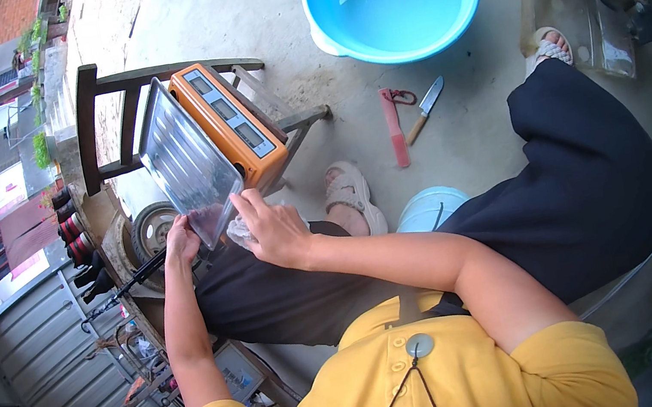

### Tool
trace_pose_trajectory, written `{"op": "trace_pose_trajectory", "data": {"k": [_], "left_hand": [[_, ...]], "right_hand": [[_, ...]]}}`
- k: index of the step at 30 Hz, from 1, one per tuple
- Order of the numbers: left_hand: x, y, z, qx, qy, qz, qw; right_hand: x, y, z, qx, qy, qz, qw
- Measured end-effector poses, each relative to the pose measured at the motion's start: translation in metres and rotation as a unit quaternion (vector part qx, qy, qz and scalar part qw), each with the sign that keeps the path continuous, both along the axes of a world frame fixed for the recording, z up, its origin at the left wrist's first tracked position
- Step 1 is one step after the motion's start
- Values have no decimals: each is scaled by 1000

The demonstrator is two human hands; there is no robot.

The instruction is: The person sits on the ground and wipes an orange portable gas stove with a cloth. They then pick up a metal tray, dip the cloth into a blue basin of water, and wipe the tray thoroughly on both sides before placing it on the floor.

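Note:
An orange digital weighing scale (240,124) stands on a wooden chair (115,83), its displays facing up. Its ribbed metal weighing tray (187,156) is tilted, with its near end raised towards me. My left hand (182,242) grips the tray's near left corner. My right hand (273,226) is at the tray's near right edge and holds a crumpled whitish cloth (238,230) under its fingers. Between my feet and the basin, a knife with a wooden handle (426,109) and a red flat strip with a cord loop (395,129) lie on the concrete floor.
A blue basin (311,16) with liquid in it stands ahead. A small light-blue bucket (431,204) is between my legs. Shoes (77,237) line a ledge at the left, near a wheel (154,230). A transparent plastic sheet or container (598,38) lies by my right foot.

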State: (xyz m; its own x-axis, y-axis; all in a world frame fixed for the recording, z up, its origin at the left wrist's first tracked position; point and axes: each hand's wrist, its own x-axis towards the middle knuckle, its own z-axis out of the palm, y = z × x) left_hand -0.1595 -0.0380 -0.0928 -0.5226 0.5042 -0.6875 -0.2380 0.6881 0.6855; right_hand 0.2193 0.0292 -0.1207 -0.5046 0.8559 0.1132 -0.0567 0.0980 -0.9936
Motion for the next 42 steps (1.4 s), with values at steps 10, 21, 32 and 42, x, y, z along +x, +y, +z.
{"op": "trace_pose_trajectory", "data": {"k": [10,21,32,42], "left_hand": [[73,28,20,-11,45,46,998],[32,5,6,31,27,51,998],[26,17,5,2,41,85,996],[23,14,3,14,69,151,986]], "right_hand": [[-1,12,-3,-72,26,-56,995],[-6,22,-9,-126,72,-59,988],[6,40,-7,-158,-38,45,986],[0,50,-23,-161,-1,63,985]]}}
